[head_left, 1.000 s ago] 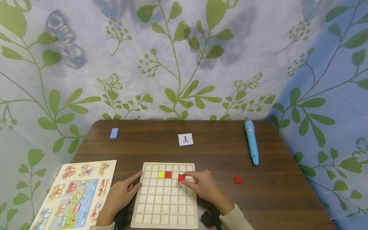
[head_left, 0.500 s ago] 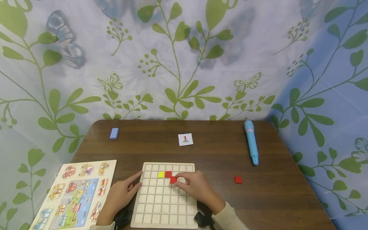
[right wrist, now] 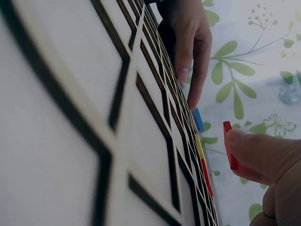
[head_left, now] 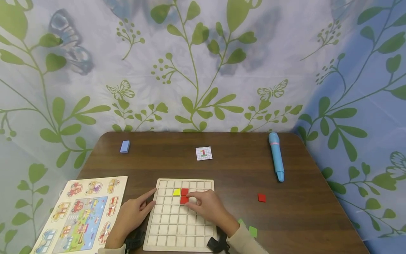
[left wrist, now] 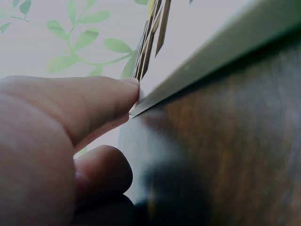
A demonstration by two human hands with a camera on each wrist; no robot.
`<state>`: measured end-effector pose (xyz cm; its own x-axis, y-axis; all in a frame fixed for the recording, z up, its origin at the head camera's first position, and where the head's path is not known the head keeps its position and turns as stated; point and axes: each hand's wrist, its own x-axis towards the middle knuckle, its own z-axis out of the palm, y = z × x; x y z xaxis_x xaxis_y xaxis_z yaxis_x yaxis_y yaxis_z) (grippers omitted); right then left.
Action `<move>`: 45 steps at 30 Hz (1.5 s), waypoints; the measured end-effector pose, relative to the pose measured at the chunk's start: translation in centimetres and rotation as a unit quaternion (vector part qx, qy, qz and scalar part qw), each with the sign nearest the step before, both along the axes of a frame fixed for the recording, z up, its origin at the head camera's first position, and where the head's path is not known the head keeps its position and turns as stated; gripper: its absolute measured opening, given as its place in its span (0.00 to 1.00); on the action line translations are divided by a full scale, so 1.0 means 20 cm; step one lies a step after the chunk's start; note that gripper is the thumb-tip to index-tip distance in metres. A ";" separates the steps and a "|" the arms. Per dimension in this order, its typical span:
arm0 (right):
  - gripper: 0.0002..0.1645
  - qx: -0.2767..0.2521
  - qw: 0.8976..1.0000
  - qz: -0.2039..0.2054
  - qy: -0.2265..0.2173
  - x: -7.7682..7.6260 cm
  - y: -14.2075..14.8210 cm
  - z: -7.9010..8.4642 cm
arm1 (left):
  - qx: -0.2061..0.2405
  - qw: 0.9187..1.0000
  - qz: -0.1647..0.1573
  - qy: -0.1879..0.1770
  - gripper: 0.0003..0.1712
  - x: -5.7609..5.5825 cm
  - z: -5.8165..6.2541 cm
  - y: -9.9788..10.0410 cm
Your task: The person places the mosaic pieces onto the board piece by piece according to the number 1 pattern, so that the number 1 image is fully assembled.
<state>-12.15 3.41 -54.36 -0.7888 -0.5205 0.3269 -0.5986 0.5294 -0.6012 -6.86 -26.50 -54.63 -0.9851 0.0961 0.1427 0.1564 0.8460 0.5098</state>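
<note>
The thumb and index finger of the right hand [head_left: 207, 205] stand narrowly apart, pinching the held red tile [head_left: 184, 200] at its right edge. In the head view this tile appears just below the seated red tile [head_left: 184, 192], which lies beside the yellow tile [head_left: 176, 191]; the right wrist view shows it clear of the grid board [head_left: 172, 230]. For a clean seat, level the tile, align its sides with the dividers, lower it straight and release only once it drops fully in. A corner caught on a divider would probably tilt it. The left hand [head_left: 134, 211], index finger extended and gripping nothing, touches the board's left edge; light contact there should resist sliding. Farther out on the counter [head_left: 238, 169], green tiles [head_left: 252, 231] lie near the right sleeve [head_left: 245, 241]; withdraw with the forearm raised to avoid dragging them.
</note>
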 end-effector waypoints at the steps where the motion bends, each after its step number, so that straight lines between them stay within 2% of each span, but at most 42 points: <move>1: 0.13 -0.003 1.000 -0.001 0.000 0.00 0.00 -0.01 | 0.000 1.000 0.000 -0.002 0.25 0.00 0.00 0.00; 14: 0.17 0.016 0.999 -0.020 -0.033 0.02 -0.03 -0.03 | -0.005 1.000 -0.004 0.020 0.26 0.01 0.00 0.00; 19: 0.17 0.031 0.998 -0.033 -0.039 0.02 -0.05 -0.03 | -0.008 1.000 0.000 0.013 0.25 0.00 0.00 -0.01; 29: 0.18 0.063 0.997 -0.045 -0.026 0.02 -0.06 -0.04 | -0.011 1.000 0.003 0.006 0.26 0.00 0.01 0.00; 45: 0.19 0.051 0.997 -0.046 -0.024 0.03 -0.05 -0.04 | -0.014 1.000 0.004 -0.002 0.27 0.00 0.00 0.01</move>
